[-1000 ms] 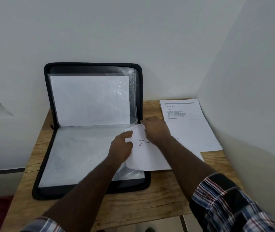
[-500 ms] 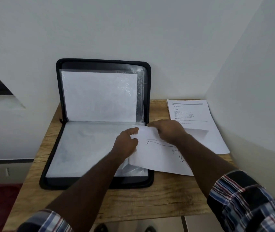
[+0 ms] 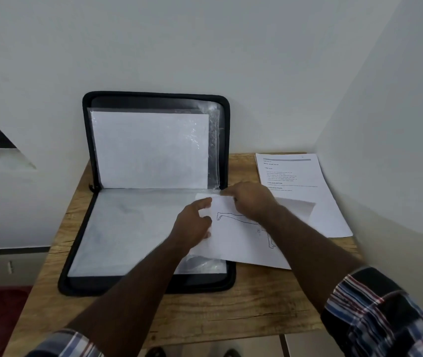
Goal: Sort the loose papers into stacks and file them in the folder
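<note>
The folder [image 3: 90, 140] is black, its clear sleeves showing white paper. Right of the folder, a white sheet [image 3: 238, 243] bears a black line drawing, and a white page [image 3: 308, 202] carries grey print. The tabletop [image 3: 205, 310] is light brown wood grain. The sleeves [image 3: 385, 318] are plaid: blue, red, white.

White walls [image 3: 205, 42], wooden table [image 3: 205, 313]

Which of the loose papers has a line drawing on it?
The sheet both hands hold, partly over the folder. It bears a black outline drawing; the sheet lying by the right wall bears printed text only.
</note>
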